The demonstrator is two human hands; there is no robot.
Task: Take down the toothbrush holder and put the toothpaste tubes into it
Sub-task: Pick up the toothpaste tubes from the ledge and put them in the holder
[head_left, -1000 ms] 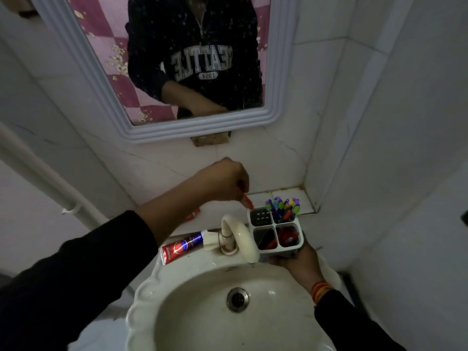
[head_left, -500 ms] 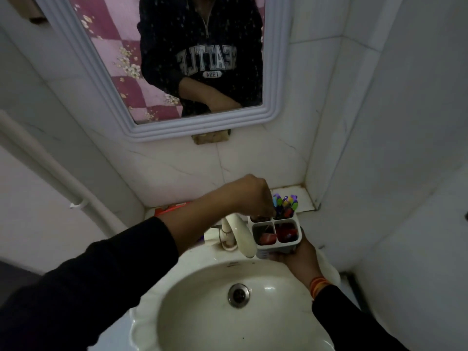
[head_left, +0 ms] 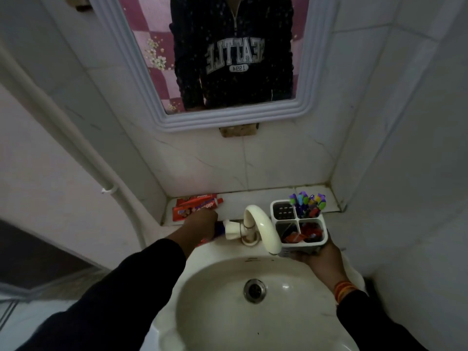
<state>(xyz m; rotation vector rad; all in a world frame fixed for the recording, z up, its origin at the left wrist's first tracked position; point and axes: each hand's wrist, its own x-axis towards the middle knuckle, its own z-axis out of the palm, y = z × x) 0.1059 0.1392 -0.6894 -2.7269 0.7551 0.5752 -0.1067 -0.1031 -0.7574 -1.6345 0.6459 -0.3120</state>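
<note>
A white four-compartment toothbrush holder (head_left: 297, 218) is held over the sink's right rim, with my right hand (head_left: 317, 257) gripping it from below. Colourful toothbrushes (head_left: 307, 202) stand in its far right compartment. Red toothpaste tubes (head_left: 292, 237) sit in the two near compartments, and the far left one looks empty. My left hand (head_left: 202, 224) is down on a red-and-blue toothpaste tube (head_left: 219, 228) lying on the sink rim left of the tap, fingers closed over it. Another red toothpaste tube (head_left: 196, 205) lies on the tiled ledge behind.
A cream curved tap (head_left: 263, 224) stands between my hands, close to the holder's left side. The white sink (head_left: 215, 307) lies below. A framed mirror (head_left: 228, 120) hangs above the ledge, tiled walls close in on the right, and a white pipe (head_left: 76, 148) runs down the left.
My left hand has left the holder, where it dropped a red tube, and moved left and down onto the tube beside the tap. The holder has stayed in my right hand.
</note>
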